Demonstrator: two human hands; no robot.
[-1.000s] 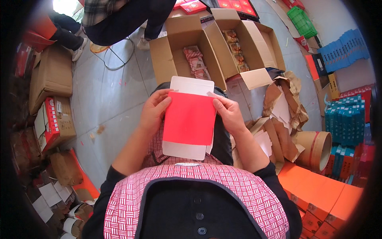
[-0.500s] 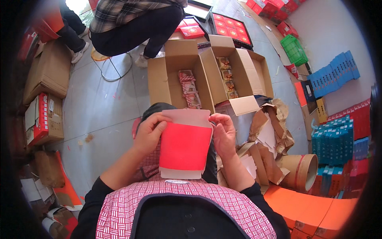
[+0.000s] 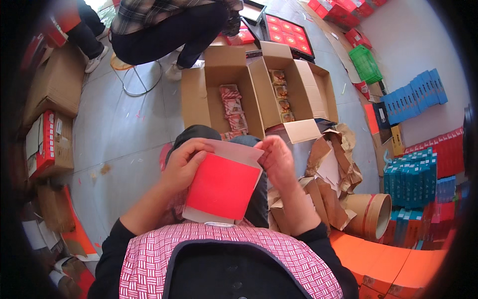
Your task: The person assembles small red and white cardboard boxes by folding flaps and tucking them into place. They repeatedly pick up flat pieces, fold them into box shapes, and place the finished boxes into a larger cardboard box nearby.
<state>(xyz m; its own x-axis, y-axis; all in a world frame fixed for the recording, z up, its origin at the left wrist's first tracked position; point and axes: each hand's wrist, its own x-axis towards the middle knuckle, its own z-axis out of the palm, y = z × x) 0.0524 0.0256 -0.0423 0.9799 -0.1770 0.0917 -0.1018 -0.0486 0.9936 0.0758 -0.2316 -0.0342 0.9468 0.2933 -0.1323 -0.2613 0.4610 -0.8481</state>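
Over my lap is a red paper box [image 3: 224, 187] with pale grey flaps, its broad red face turned up and its body tilted. My left hand [image 3: 185, 162] grips its upper left edge, the thumb lying over the red face near the fold. At the upper right corner of the pale flap, my right hand [image 3: 278, 160] has its fingers curled and pinched together on the edge. Whether the box is folded flat or partly opened out is hard to see.
Ahead stand two open cardboard cartons [image 3: 203, 99] holding small wrapped packs [image 3: 232, 107]. To the right are crumpled brown paper [image 3: 343, 154], a cardboard tube [image 3: 371, 214] and orange boxes [image 3: 383, 259]. Another person [image 3: 164, 37] sits on a stool [image 3: 134, 82] at the far left.
The red box has tilted, its lower end swinging left. My right hand has shifted slightly up at the corner, while my left hand keeps its grip.
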